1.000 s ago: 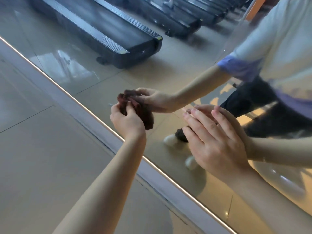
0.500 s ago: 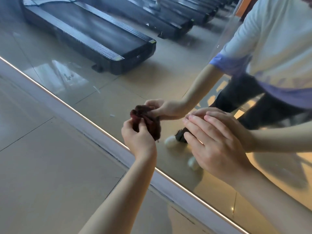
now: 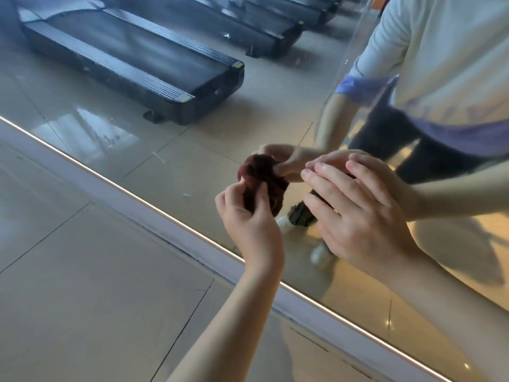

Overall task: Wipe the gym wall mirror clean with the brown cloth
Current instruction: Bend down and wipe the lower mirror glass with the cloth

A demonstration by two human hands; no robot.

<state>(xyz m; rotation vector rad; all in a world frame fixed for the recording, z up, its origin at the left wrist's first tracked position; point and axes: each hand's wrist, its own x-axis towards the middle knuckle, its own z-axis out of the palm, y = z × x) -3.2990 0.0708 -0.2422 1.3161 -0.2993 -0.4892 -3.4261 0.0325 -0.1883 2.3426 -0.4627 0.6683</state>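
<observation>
dark red-brown cloth (image 3: pixel 261 183); beige floor tiles (image 3: pixel 82 285); black treadmill (image 3: pixel 132 64).

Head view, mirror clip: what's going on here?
A person is wiping a gym wall mirror low down, near its bottom edge. The left hand grips a bunched brown cloth against the glass, while the right hand rests beside it, straight fingers on the mirror. A few pale streaks show left of the cloth; a treadmill is reflected above.

Beige tiled floor (image 3: pixel 82 285), white baseboard (image 3: pixel 143 209)
</observation>
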